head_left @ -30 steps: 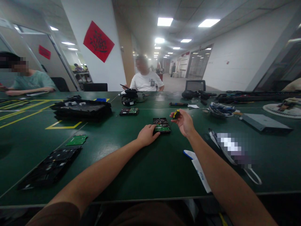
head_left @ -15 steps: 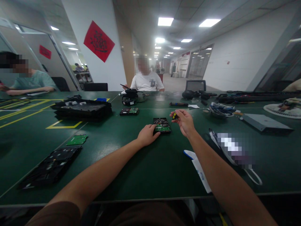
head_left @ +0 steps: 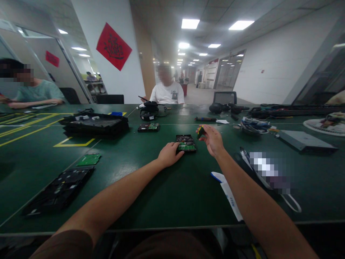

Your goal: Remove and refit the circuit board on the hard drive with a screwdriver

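Both hands tend one hard drive [head_left: 185,143]: left hand [head_left: 168,154] grips its near corner steady; right hand [head_left: 212,138] pinches, seemingly, a small screwdriver [head_left: 200,131] just above.

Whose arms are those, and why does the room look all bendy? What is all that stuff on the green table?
The camera sits on a person's head and looks forward and down, so the two bare arms are that person's own. Its wide lens makes the room look bent. The left hand rests on a hard drive that lies on the green table with its green circuit side up. The right hand pinches a small screwdriver with a yellow and black handle, just beside the drive. Farther off lie a second hard drive, a loose circuit board and a stack of black trays. Two other people sit at the far side.
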Motion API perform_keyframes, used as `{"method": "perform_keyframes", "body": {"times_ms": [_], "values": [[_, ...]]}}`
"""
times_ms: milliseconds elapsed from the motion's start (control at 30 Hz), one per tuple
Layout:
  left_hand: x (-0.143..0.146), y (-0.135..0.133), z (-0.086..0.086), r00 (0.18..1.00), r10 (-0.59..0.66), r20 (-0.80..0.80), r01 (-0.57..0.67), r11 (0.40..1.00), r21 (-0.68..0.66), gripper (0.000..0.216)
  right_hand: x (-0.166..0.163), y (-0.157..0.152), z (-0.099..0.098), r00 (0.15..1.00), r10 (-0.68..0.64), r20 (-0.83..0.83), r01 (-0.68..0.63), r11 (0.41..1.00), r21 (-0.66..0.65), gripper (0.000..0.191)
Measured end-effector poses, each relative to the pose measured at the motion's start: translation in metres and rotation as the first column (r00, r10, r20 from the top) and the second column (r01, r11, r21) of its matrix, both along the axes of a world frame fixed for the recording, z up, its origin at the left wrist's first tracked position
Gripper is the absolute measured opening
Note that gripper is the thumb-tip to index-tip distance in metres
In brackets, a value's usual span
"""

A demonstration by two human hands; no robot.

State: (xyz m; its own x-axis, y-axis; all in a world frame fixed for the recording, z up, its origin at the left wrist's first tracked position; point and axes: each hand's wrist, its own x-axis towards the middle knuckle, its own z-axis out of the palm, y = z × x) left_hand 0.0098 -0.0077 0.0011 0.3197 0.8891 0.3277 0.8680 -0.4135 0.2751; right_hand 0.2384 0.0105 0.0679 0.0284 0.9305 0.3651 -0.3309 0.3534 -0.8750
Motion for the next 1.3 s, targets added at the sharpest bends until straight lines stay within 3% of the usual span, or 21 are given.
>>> {"method": "perform_keyframes", "body": {"times_ms": [500,867,1133,1300], "values": [[-0.0004,-0.001,0.0029,1.0,0.003,0.003,-0.003,1.0,-0.023,0.058,0.0013,0.0007,0.0011,0.996,0.052,-0.072,-0.054,0.998,-0.027,0.032],[0.0004,-0.0032,0.0051,1.0,0.005,-0.005,-0.005,1.0,-0.029,0.057,0.001,0.0017,-0.0002,0.999,-0.037,0.005,0.037,0.999,-0.016,0.038],[0.0004,-0.0029,0.0042,1.0,0.006,0.003,-0.006,1.0,-0.026,0.056,0.0015,0.0024,-0.0019,0.993,0.064,-0.099,-0.067,0.997,-0.026,0.034],[0.0003,-0.0022,0.0031,1.0,0.004,0.003,-0.004,1.0,-0.023,0.057,0.0014,0.0008,-0.0006,0.997,0.044,-0.059,-0.046,0.998,-0.04,0.033]]}}
